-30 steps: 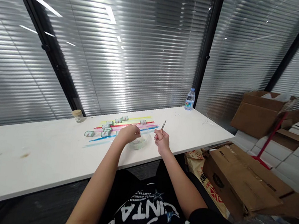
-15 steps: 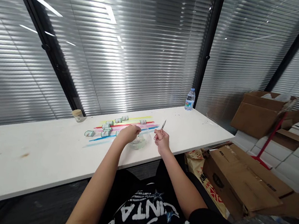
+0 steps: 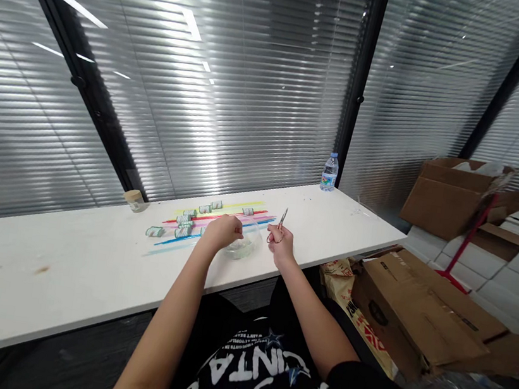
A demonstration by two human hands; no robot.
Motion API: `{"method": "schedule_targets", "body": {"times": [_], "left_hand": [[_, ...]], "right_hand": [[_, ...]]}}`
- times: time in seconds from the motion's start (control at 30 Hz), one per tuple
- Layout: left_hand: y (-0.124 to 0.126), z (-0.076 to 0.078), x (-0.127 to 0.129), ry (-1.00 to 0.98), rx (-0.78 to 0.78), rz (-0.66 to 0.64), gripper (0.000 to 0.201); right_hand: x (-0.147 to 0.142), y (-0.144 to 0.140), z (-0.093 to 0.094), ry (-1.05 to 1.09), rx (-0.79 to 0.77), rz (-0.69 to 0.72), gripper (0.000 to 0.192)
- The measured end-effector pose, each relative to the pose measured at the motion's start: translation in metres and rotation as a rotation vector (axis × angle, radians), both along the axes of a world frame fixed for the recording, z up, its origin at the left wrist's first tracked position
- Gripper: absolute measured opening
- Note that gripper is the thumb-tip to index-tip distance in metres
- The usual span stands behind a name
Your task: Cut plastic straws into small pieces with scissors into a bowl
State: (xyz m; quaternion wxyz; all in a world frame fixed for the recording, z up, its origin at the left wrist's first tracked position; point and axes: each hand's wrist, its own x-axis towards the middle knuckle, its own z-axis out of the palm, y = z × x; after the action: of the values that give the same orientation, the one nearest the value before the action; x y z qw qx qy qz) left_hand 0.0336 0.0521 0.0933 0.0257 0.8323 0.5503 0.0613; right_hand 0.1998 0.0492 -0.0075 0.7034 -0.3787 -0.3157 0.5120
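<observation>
Head view, entry one: my right hand (image 3: 283, 243). It grips small scissors (image 3: 280, 223), fingers through the loops and closed on them, blades pointing up and away, tips clear of the table (image 3: 62, 271). Whether the blades are apart or together is too small to tell.

Entry two: my left hand (image 3: 223, 230). It rests over the near rim of a clear bowl (image 3: 242, 246), fingers curled down and drawn together toward the straws (image 3: 218, 220). I cannot tell whether they pinch one or only touch; the fingertips are hidden behind the knuckles.

Entry three: straws. A fan of yellow, red, pink and blue, flat on the table, running left to right just beyond both hands. The blue ones pass nearest, just under the left fingers and toward the scissors' side. The scissors stand just right of the bowl, near the straws' right ends, not touching them.

Entry four: small rolls (image 3: 182, 226), green-and-white, scattered on and beside the straws, left of my left hand.

Handling note, my judgement: steady one straw with the left fingers close to the cut point, hold it over the bowl, and bring the blades square across, keeping fingertips out of the blade line.

Also present: jar (image 3: 134, 199) far left, bottle (image 3: 330, 172) at the back edge, boxes (image 3: 421, 305) to the right.
</observation>
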Motion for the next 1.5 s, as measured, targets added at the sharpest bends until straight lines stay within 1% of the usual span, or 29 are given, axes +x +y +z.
{"method": "schedule_targets", "body": {"times": [0.1,0.13,0.27,0.3,0.33,0.43,0.47,0.53,0.67,0.8,0.9,1.03,1.23,1.5], "left_hand": [[-0.001,0.001,0.000,0.012,0.002,0.027,0.007],[-0.001,0.001,0.001,0.016,-0.008,0.037,0.009],[-0.001,-0.002,0.002,0.034,-0.039,0.086,0.031],[0.000,-0.003,0.002,0.031,-0.041,0.083,0.033],[0.001,-0.004,0.002,0.023,-0.046,0.062,0.031],[0.002,-0.007,0.003,-0.014,-0.100,-0.066,0.015],[0.003,-0.008,0.004,-0.016,-0.122,-0.101,0.017],[0.003,-0.009,0.006,0.000,-0.150,-0.124,0.024],[0.004,-0.012,0.011,0.053,-0.167,-0.087,0.029],[0.005,-0.018,0.015,0.080,-0.139,-0.065,0.026],[0.006,-0.019,0.016,0.079,-0.121,-0.082,0.022],[0.006,-0.018,0.013,0.069,-0.096,-0.104,0.021],[0.005,-0.013,0.010,0.104,-0.092,-0.069,0.020],[0.000,-0.009,0.009,0.102,-0.054,-0.069,0.021]], "right_hand": [[0.000,0.000,0.000,0.006,0.002,-0.002,0.024],[0.000,-0.001,0.001,0.007,0.005,-0.002,0.024],[-0.001,-0.001,0.001,0.003,0.013,0.002,0.025],[-0.001,-0.001,0.001,0.004,0.014,0.002,0.025],[-0.001,-0.001,0.001,0.005,0.015,0.001,0.025],[-0.001,0.000,0.000,0.014,0.020,-0.004,0.025],[-0.001,0.000,0.000,0.016,0.020,-0.004,0.025],[-0.001,0.000,0.000,0.015,0.019,-0.002,0.025],[-0.001,0.000,0.000,-0.011,0.014,-0.004,0.024],[-0.001,0.000,0.000,-0.009,0.021,-0.006,0.025],[-0.001,0.000,0.000,-0.002,0.020,-0.004,0.025],[0.000,-0.001,0.001,-0.009,0.003,0.005,0.024],[0.001,-0.001,0.001,-0.021,-0.003,-0.001,0.026],[0.000,0.000,0.000,-0.015,0.003,0.001,0.025]]}}
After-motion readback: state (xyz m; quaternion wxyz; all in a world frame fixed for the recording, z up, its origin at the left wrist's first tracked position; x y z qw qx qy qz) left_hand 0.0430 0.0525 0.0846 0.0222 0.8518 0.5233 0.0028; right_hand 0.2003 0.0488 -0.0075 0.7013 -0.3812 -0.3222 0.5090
